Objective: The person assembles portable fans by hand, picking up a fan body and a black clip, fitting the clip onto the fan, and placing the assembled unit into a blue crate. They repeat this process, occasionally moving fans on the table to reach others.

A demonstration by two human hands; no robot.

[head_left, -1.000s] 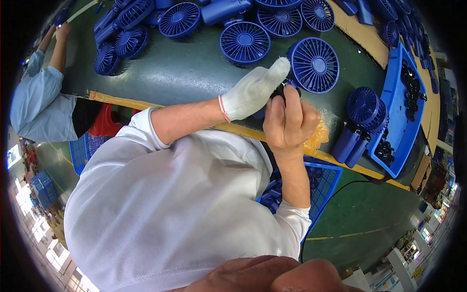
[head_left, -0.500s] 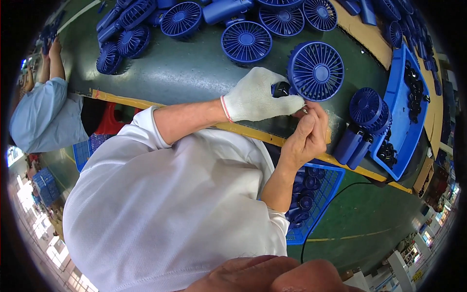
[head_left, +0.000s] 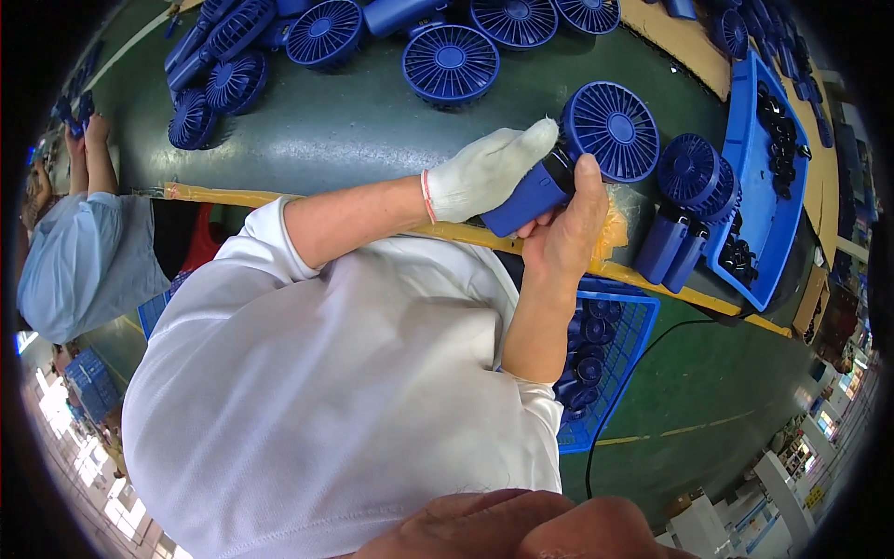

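2 hands: L hand (head_left: 480,177) in white glove, R hand (head_left: 563,238) bare. Both on 1 blue fan (head_left: 610,130), held over near edge of bench, tilted, round grille up & to R, handle down & to L. L grip closed round handle/neck area, thumb up along black neck, fingers mostly hidden; R grip wrapped on handle's lower R side, thumb up toward grille, fingertips under. 2 more fans stand upright (head_left: 690,177) just R, heads overlapping. Far side of bench: 4 round grilles (head_left: 451,61) facing up, top ones cut by frame; L of these a pile (head_left: 236,82), min. 3 heads, exact no. unclear (overlap). 1 blue tray (head_left: 787,219) at R w/ 2 clusters of small black parts (head_left: 778,140), too many to count. Bench (head_left: 326,121) dark green, glossy, yellow-taped front edge; 1 orange-yellow patch (head_left: 612,233) by R hand; cardboard (head_left: 675,42) at far R. Below: 1 blue crate (head_left: 626,373) w/ fan pcs, green floor (head_left: 689,391) w/ yellow line. Room: co-worker (head_left: 84,252) at L, lt-blue top, hands raised w/ blue item; red stool (head_left: 202,238) near; bright windows, rim blurry.
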